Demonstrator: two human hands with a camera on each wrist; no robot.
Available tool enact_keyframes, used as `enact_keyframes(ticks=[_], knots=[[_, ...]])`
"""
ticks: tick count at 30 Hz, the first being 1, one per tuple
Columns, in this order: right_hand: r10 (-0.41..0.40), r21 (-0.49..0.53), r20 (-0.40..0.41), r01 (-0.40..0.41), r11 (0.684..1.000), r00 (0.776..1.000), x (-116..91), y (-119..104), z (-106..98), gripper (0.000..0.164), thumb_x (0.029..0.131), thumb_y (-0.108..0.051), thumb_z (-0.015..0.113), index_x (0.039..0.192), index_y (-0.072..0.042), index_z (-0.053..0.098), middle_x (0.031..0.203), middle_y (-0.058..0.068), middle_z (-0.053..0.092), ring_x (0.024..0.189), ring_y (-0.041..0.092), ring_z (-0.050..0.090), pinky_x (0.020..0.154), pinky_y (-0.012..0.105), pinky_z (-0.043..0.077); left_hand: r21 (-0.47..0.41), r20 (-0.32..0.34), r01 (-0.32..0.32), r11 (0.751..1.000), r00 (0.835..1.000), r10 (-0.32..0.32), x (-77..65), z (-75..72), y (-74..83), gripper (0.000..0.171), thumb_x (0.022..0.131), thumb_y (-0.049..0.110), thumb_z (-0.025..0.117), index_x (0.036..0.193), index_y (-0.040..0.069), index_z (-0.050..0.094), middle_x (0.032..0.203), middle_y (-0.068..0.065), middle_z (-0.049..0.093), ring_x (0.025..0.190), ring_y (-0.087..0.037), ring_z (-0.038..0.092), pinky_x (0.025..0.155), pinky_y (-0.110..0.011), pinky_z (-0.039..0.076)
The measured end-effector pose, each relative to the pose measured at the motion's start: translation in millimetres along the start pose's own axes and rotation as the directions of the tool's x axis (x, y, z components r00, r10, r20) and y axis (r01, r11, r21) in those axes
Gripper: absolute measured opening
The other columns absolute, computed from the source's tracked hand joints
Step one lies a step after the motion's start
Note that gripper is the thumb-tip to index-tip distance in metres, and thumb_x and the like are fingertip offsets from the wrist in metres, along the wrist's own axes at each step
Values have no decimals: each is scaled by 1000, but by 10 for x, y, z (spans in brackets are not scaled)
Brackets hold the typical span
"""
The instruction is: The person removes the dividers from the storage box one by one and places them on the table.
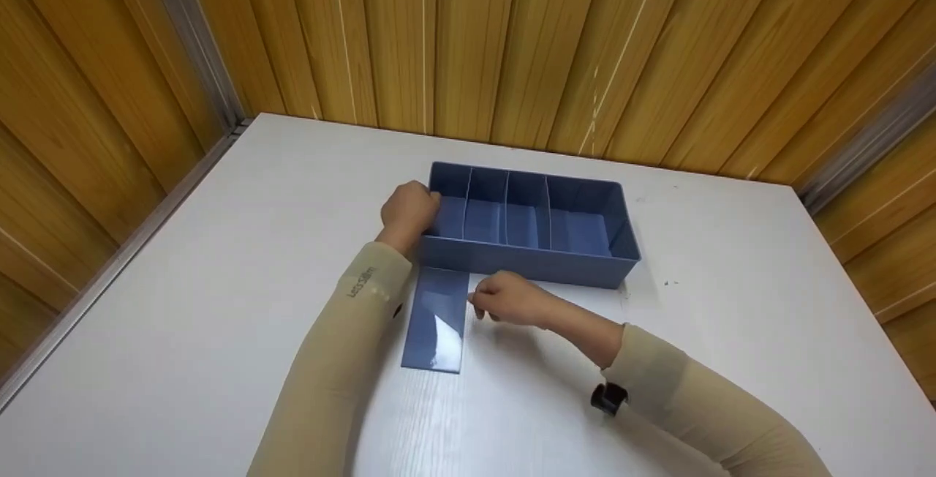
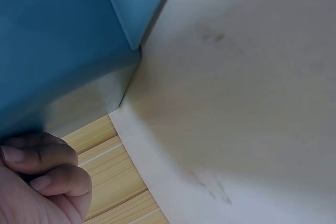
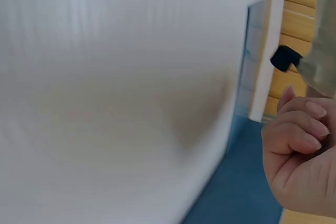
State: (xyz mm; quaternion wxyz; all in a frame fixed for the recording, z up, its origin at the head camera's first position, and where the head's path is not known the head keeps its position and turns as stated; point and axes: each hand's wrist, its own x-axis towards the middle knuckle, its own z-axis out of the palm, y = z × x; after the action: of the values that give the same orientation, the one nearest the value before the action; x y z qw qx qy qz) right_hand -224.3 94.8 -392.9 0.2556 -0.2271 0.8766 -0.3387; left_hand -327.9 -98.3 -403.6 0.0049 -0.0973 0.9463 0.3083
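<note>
A blue plastic storage bin point(image 1: 530, 261) with three upright dividers stands on the white table. My left hand point(image 1: 409, 212) grips the rim at the bin's left end, its fingers curled. In the left wrist view, those fingers point(image 2: 63, 182) are beside the bin's wall point(image 2: 58, 35), and part of the grip is out of sight. A flat, glossy blue rectangular panel point(image 1: 431, 316) lies before the bin's left front corner. Just right of the panel, my right hand point(image 1: 512, 298) hangs over the table, loosely curled and holding nothing. The right wrist view shows its fingers point(image 3: 294, 135) bent toward the palm.
The white tabletop point(image 1: 183, 294) spreads around the bin. Wood-patterned panel walls point(image 1: 468, 45) rise behind the table and at its sides, with metal rails point(image 1: 194, 31) at the corners. A small black piece point(image 1: 609, 398) is by the right sleeve.
</note>
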Motion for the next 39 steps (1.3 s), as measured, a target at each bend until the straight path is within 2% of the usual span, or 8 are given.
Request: enact_keyframes(ticks=[4,9,13,18,24,27,32,39], knots=[[-57,-41,-44,55,998,997,-41,-31,-279,36,105,-19,49,80,3,65,58,-7,42,58,10,38,60,27,33,-2,6,1,1000,1000,-1,-1,-6,6,34,101,26,49,70,13,55,76,-4,60,70,-19,53,61,-32,39],[-94,-130,-111,79,988,989,-64,-1,-653,37,107,-19,47,72,-8,50,62,-6,40,60,12,38,63,29,34,0,10,4,1000,1000,-4,1,-3,7,33,101,26,49,81,7,66,77,-4,60,71,-19,54,61,-32,39],[-73,-218,-210,26,976,975,-59,58,-914,36,107,-19,46,72,-11,46,64,-4,39,60,12,35,63,31,33,1,12,7,1000,1000,-7,3,-5,6,33,101,26,48,81,8,66,78,-4,60,71,-19,54,61,-32,39],[-3,-248,-295,-73,966,955,-39,158,-1126,36,107,-19,44,72,-13,42,63,-4,37,61,13,36,63,31,33,-5,8,8,1000,1000,-8,2,-7,13,32,101,26,49,76,10,60,76,-3,57,71,-19,52,61,-32,37],[65,-277,-319,-158,948,945,10,301,-1211,34,107,-19,46,73,-11,45,65,-2,39,63,14,39,64,31,34,-16,11,1,1000,1000,-1,1,-11,23,32,101,25,49,73,12,56,74,-2,55,70,-19,51,61,-31,37],[86,-291,-316,-183,939,945,49,360,-1203,34,107,-19,46,74,-12,45,66,-2,39,63,14,39,64,31,34,-9,9,0,1000,1000,0,3,-10,20,32,101,26,49,72,13,55,78,-4,60,71,-19,52,61,-32,38],[101,-315,-318,-206,927,943,133,426,-1160,33,107,-19,44,75,-11,46,67,-1,40,64,15,39,65,31,34,-2,1,4,1000,1000,-4,2,-14,12,33,101,27,48,79,9,64,87,-8,69,74,-21,55,63,-33,40],[140,-309,-325,-245,919,935,192,460,-1126,32,108,-21,45,79,-9,50,68,-1,40,65,15,40,63,30,33,-14,6,16,1000,1000,-16,-2,-27,19,33,101,27,49,88,6,70,86,-7,67,75,-21,56,65,-34,42]])
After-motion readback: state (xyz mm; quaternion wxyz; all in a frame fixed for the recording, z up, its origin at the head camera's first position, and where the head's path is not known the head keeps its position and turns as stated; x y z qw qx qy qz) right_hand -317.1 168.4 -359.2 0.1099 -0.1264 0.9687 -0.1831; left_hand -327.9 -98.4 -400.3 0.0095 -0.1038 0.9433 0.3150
